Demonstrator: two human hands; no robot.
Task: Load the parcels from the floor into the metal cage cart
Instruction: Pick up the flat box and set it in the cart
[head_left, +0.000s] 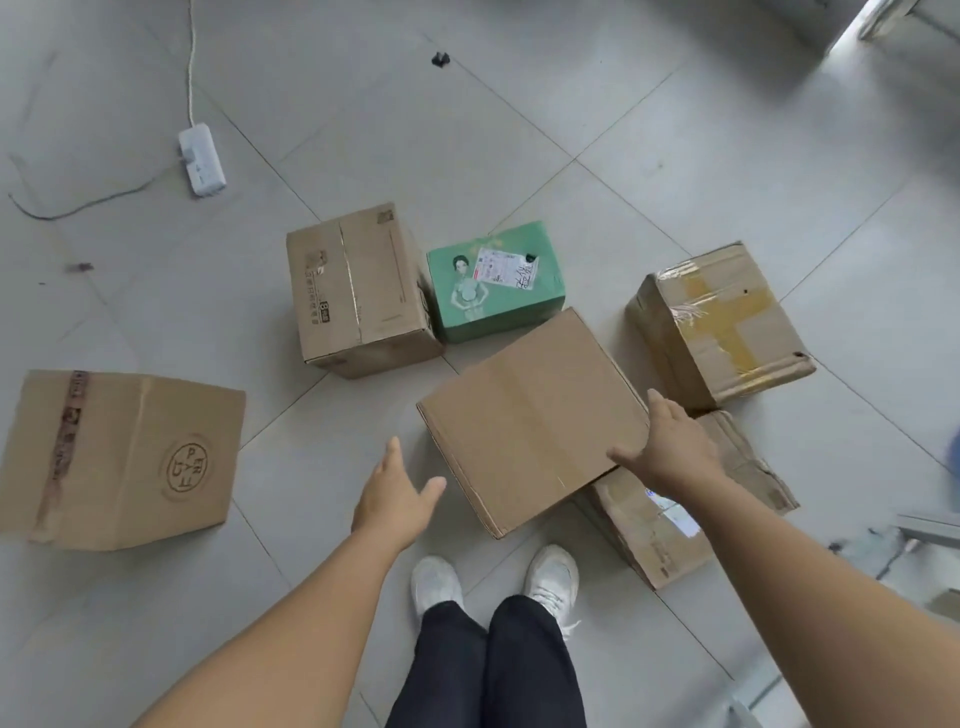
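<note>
A plain brown parcel (530, 415) lies on the tiled floor in front of my feet, partly resting on a crumpled flat parcel (675, 514). My right hand (670, 447) lies with spread fingers on the plain parcel's right edge. My left hand (395, 493) hovers open just left of that parcel, apart from it. Around it stand a printed brown box (358, 291), a green box (493, 280) with a label, a taped box (722, 322) at the right, and a large box (124, 457) with a round stamp at the left. The cage cart itself is not clearly in view.
A white power strip (202, 158) with its cable lies on the floor at the upper left. A small dark scrap (440, 60) lies farther back. Grey metal parts (930, 535) show at the right edge. My white shoes (498, 577) stand close to the parcels.
</note>
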